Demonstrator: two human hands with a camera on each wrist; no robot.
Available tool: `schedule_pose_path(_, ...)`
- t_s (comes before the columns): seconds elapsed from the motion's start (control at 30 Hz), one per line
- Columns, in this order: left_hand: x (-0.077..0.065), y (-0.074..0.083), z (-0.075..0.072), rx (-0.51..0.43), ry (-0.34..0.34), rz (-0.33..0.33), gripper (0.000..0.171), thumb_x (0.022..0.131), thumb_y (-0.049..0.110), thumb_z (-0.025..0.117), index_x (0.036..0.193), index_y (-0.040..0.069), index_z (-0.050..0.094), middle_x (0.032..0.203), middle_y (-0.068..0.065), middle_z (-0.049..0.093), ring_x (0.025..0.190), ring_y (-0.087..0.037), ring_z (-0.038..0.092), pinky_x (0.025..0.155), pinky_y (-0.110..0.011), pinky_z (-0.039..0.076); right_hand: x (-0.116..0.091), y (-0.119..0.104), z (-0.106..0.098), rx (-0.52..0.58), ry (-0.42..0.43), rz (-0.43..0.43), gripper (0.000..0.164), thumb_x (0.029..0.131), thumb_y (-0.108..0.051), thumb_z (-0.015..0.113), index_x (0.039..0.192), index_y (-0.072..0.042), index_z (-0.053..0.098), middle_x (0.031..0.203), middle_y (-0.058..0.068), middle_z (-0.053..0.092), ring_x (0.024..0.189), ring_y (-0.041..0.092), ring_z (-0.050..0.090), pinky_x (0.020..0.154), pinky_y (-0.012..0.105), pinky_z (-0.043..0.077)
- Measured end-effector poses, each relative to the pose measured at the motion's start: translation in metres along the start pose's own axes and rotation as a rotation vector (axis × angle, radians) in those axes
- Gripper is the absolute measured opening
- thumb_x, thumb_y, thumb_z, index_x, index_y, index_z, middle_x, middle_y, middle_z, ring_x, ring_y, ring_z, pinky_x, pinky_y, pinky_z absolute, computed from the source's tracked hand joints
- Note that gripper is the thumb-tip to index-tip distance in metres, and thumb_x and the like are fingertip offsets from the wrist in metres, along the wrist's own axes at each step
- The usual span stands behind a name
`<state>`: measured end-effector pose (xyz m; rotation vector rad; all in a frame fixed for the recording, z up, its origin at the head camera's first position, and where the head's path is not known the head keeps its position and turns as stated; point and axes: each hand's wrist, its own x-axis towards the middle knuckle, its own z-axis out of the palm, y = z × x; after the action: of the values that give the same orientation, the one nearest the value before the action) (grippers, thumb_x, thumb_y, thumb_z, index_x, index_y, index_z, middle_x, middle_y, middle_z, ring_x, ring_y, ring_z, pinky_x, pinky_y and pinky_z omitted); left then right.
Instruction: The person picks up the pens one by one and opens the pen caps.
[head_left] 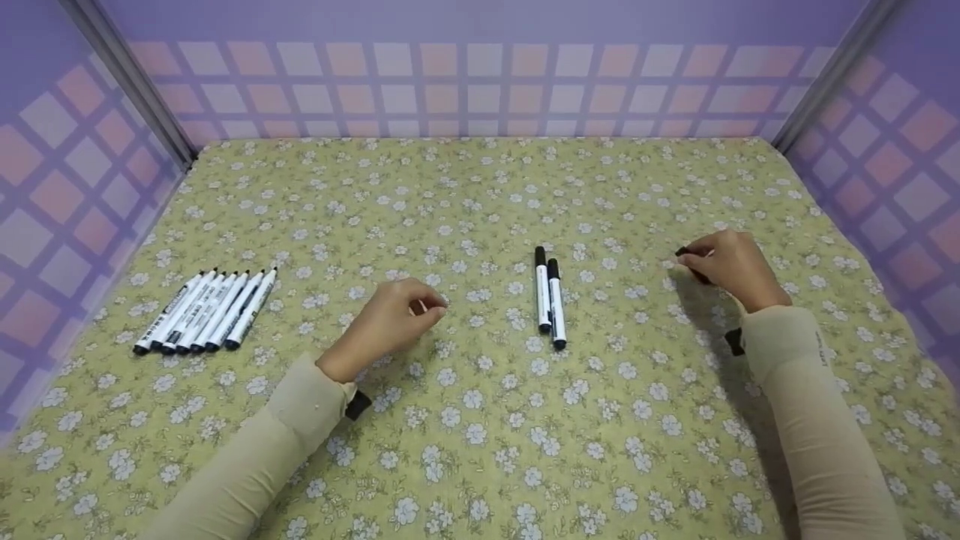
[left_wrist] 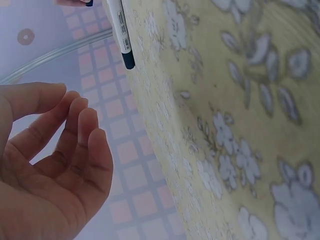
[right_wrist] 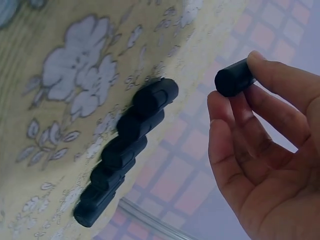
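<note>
Between its thumb and fingertips my right hand (head_left: 724, 259) pinches a black marker cap (right_wrist: 234, 79), held up off the cloth. Close by, several more black caps (right_wrist: 132, 122) lie side by side in a row, mostly hidden under the hand in the head view. My left hand (head_left: 390, 319) hovers over the cloth with loosely bent fingers, thumb near the index fingertip, holding nothing. Two capped white markers (head_left: 556, 304) lie side by side between the hands. To the left, several uncapped white markers (head_left: 206, 311) lie in a slanted row, dark tips pointing away.
A yellow floral cloth (head_left: 480, 420) covers the table. Purple panels with pink and white squares (head_left: 465, 82) stand along the back and both sides, with grey metal posts (head_left: 127, 82) at the far corners.
</note>
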<state>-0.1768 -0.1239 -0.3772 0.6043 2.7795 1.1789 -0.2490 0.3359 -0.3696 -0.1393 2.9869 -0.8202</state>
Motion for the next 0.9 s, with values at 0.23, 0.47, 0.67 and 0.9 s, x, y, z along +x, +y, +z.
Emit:
schedule_pose_path(0.23,0.003,0.005,0.005,-0.003,-0.017,0.009,0.018,0.094,0.015,0.061,0.103,0.006,0.073,0.101,-0.007,0.068,0.084,-0.019,0.060,0.072,-0.034,0.051,0.004,0.005,0.002,-0.036,-0.034,0.057,0.029,0.095,-0.019,0.061,0.112,0.004,0.069,0.103,0.026,0.068,0.082,0.032,0.066,0.065,0.038,0.052)
schedule_pose_path(0.47,0.006,0.009,0.009,-0.031,-0.044,0.003,0.019,0.095,0.017,0.060,0.104,0.006,0.073,0.101,-0.005,0.068,0.086,-0.018,0.059,0.075,-0.034,0.050,0.006,0.013,0.005,-0.052,-0.061,0.088,0.029,0.094,-0.019,0.063,0.112,0.002,0.067,0.108,0.026,0.065,0.089,0.032,0.065,0.071,0.043,0.053)
schedule_pose_path(0.67,0.007,0.011,0.011,-0.083,-0.056,-0.031,0.019,0.095,0.018,0.060,0.106,0.008,0.072,0.102,-0.002,0.066,0.088,-0.016,0.057,0.075,-0.032,0.049,0.008,0.018,0.008,-0.070,-0.086,0.113,0.029,0.094,-0.019,0.063,0.112,0.003,0.066,0.108,0.025,0.064,0.090,0.032,0.063,0.072,0.042,0.052)
schedule_pose_path(0.9,0.010,0.014,0.014,-0.073,-0.063,-0.008,0.021,0.096,0.018,0.059,0.105,0.005,0.072,0.101,-0.005,0.067,0.087,-0.018,0.057,0.074,-0.032,0.048,0.008,0.020,0.008,-0.087,-0.105,0.108,0.027,0.094,-0.015,0.061,0.113,0.003,0.064,0.108,0.026,0.062,0.092,0.033,0.063,0.073,0.044,0.052)
